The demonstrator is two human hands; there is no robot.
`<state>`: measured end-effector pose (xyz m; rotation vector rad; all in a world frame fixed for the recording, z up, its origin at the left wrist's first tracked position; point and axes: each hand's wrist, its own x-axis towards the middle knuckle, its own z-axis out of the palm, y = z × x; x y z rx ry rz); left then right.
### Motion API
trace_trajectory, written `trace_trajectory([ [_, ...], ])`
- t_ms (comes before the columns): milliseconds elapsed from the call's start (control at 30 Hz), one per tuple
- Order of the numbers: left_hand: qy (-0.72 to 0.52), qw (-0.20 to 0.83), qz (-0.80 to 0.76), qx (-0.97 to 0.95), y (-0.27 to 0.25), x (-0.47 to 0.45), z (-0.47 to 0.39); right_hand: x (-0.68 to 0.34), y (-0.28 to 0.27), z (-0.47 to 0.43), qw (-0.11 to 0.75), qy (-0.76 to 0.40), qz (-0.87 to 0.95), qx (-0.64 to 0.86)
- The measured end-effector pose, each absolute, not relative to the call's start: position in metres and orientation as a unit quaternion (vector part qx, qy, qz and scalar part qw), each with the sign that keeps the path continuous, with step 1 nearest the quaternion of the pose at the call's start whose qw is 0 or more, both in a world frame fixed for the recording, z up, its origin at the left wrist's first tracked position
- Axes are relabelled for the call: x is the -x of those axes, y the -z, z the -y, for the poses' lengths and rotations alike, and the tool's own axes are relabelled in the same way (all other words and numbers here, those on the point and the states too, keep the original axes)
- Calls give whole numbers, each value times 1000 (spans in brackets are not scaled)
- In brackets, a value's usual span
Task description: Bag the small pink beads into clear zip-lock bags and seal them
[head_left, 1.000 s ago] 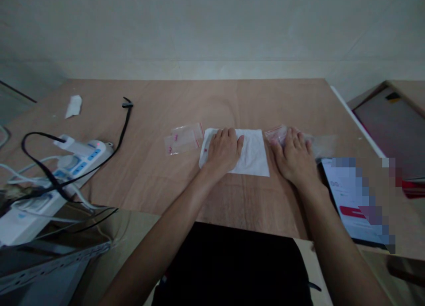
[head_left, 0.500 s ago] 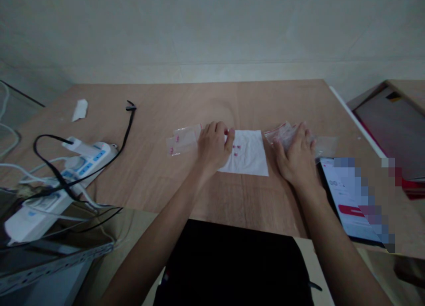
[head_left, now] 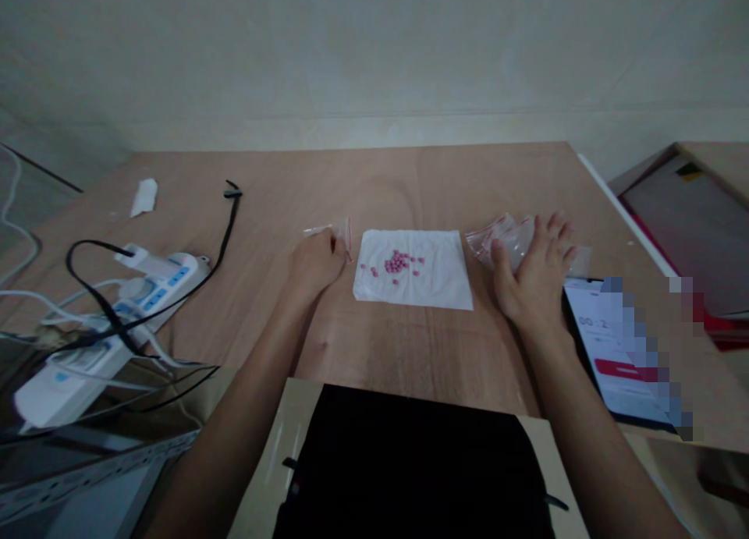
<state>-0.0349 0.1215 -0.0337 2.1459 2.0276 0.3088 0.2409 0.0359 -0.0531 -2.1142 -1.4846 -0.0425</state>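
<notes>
My left hand is closed, fingers curled, over a small clear zip bag on the table. Whatever those fingers hold is hidden from this side. Just to the right lies a flat white sheet, its surface wrinkled. A cluster of small round pink pieces, like pills or beads, rests in its middle, with a few scattered around. With fingers spread, my right hand lies against a loose pile of clear zip bags.
A lit phone lies beside my right forearm. On the left stands a white power strip with plugs and tangled cables, a black cord reaching onto the table. A white paper scrap sits at the back left. An open box is far right.
My left hand has moved left from the white sheet to the small bag, uncovering the pink cluster. The right hand's fingers have lifted and spread slightly.
</notes>
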Motion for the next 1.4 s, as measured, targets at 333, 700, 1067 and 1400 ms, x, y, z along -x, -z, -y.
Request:
trace_trajectory([
  [333,-304,107,-615,-720,10,46,-93,-208,24,-32,488,53,591,640],
  [700,-469,203,-509,-693,-7,16,-46,-113,-7,-56,549,-315,593,497],
  [1067,-539,518,-471,-468,-14,-1,-47,-131,1,-29,415,13,766,491],
  [1400,-483,504,-433,-570,-12,0,-52,-140,-3,-22,512,-223,684,469],
])
